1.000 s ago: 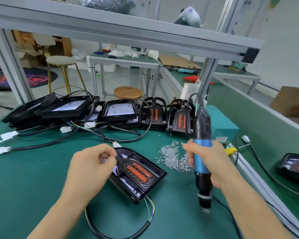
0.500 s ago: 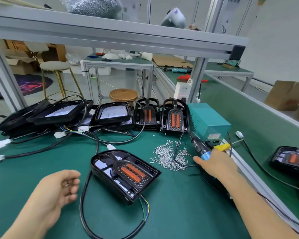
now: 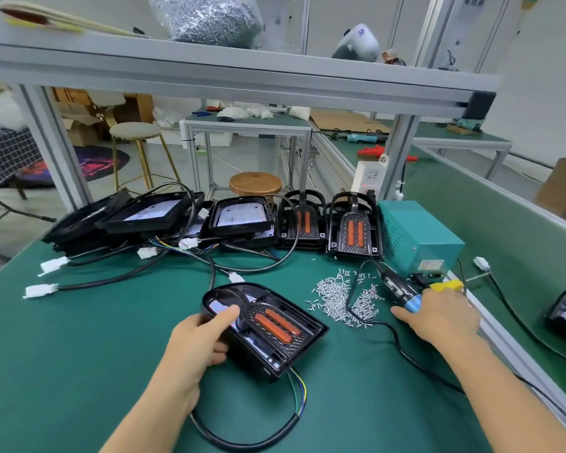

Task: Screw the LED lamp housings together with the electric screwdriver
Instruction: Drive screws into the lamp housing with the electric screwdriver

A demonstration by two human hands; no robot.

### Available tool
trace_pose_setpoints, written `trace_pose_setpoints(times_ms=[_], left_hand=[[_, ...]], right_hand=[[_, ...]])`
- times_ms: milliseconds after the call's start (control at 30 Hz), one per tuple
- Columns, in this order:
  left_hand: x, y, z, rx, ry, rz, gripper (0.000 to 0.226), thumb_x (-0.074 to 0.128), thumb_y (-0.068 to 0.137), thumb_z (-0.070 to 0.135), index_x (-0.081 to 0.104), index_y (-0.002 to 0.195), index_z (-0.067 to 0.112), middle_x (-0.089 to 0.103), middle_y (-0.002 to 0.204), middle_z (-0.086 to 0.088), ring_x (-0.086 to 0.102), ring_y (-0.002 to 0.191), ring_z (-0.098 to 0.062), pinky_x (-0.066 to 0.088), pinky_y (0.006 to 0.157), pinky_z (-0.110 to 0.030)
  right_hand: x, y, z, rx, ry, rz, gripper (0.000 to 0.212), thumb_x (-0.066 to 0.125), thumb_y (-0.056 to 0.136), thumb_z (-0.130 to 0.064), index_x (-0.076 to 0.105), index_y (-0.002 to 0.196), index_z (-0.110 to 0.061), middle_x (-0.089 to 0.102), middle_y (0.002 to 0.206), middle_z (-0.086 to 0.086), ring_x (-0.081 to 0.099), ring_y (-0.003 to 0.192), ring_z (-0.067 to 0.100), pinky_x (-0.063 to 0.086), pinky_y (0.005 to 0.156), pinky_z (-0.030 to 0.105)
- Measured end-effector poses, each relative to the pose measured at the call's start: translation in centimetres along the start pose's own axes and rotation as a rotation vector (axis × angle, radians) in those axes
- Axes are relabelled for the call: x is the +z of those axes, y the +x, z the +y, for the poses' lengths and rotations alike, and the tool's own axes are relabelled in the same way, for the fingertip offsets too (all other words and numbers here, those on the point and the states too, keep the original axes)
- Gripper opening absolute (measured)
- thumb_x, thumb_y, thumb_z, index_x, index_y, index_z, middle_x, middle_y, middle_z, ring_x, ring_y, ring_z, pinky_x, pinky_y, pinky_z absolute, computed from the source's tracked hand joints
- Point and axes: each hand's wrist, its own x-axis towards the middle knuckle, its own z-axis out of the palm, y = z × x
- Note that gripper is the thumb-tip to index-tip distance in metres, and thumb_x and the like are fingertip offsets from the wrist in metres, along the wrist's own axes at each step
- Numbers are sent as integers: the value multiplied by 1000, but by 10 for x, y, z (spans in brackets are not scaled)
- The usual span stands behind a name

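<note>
At the centre of the green tabletop [image 3: 79, 338] lies a black LED lamp housing [image 3: 268, 328], D-shaped, back side up, with two orange strips set in a perforated panel and a black bracket arching over it. Its rounded end points to 11 o'clock, its square end to 5 o'clock. The left hand [image 3: 196, 341] holds its near-left edge, thumb on top by the bracket and fingers curled under the side: a firm grip on the housing. A black cable [image 3: 242, 443] with green, yellow and blue wires leaves the square end and loops toward 6 o'clock.

At 2 o'clock from the housing, a scatter of small silver screws [image 3: 337, 299] lies on the cloth. Just beyond, at 3 o'clock, the right hand [image 3: 438, 315] rests over the electric screwdriver [image 3: 402, 292], which lies flat; whether the fingers close round it, I cannot tell. The screwdriver's black cord [image 3: 402, 348] curves through the screws and runs between the two arms.

At 1 o'clock stands a teal power supply box [image 3: 419, 237]. Along the far edge, from 10 to 12 o'clock, sits a row of more black lamp housings [image 3: 353, 227], some face up, with tangled cables and white connectors [image 3: 51, 265]. An aluminium-framed shelf [image 3: 242, 80] overhead carries a bag of screws [image 3: 209, 18]. Beyond are stools and other green benches.
</note>
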Motion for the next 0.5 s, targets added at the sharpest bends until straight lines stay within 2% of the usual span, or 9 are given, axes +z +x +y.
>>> trace_pose_setpoints(times_ms=[67,133,200,233,300,367,400,433,500], left_hand=[[6,0,-2,-10,-60,-5,18,69,84,18,65,98,7,73,93,-13,61,76,-26,49,70,-33],[11,-1,-3,-19,-133,-6,12,63,85,4,64,97,6,74,91,-11,66,77,-24,51,67,-33],[13,-2,-2,-20,-180,-12,16,55,85,-4,64,96,3,74,85,-10,67,69,-21,50,61,-30],[14,-3,-2,-15,-187,-20,18,52,84,-6,64,94,2,74,81,-9,66,65,-19,50,59,-29],[14,-4,-1,-1,-179,-43,23,48,82,-10,65,92,1,74,79,-8,66,62,-18,51,60,-29],[15,-6,0,25,-152,-81,25,47,80,-11,65,94,-2,74,85,-13,66,69,-24,54,71,-35],[15,-6,0,38,-142,-94,25,48,79,-12,65,96,-3,74,89,-15,66,74,-26,53,77,-39],[16,-6,0,49,-135,-99,25,49,80,-11,65,97,-3,73,92,-16,66,78,-27,53,81,-41],[18,-4,-1,81,-129,-104,21,52,85,-5,66,99,1,74,95,-14,67,83,-25,53,81,-37]], right_hand=[[-9,-4,-2,-7,-21,-3,67,46,85,-74,52,122,-19,55,121,6,53,114,25,44,78,31],[-21,-14,-9,-78,-35,140,68,46,85,-73,52,126,-19,53,124,7,52,116,25,45,85,33],[-31,-29,-27,-292,208,243,67,50,85,-68,53,131,-19,52,128,7,50,119,24,44,92,35],[-35,-39,-39,-423,383,177,68,53,84,-66,51,134,-20,52,131,5,50,120,22,42,96,35],[-40,-63,-67,-582,689,-171,68,61,81,-63,50,136,-24,55,129,-1,53,117,16,42,99,31],[-36,-83,-88,-607,929,-568,48,67,82,-56,56,118,-26,62,116,-7,60,101,9,45,90,25],[-32,-89,-94,-574,1047,-709,41,70,84,-47,61,114,-19,68,111,-5,63,92,9,48,84,24],[-28,-91,-98,-524,1149,-781,34,71,87,-37,64,112,-15,73,105,0,66,87,12,53,81,28],[-25,-90,-97,-447,1296,-768,28,70,89,-25,64,111,-9,75,99,10,70,83,21,58,81,39]])
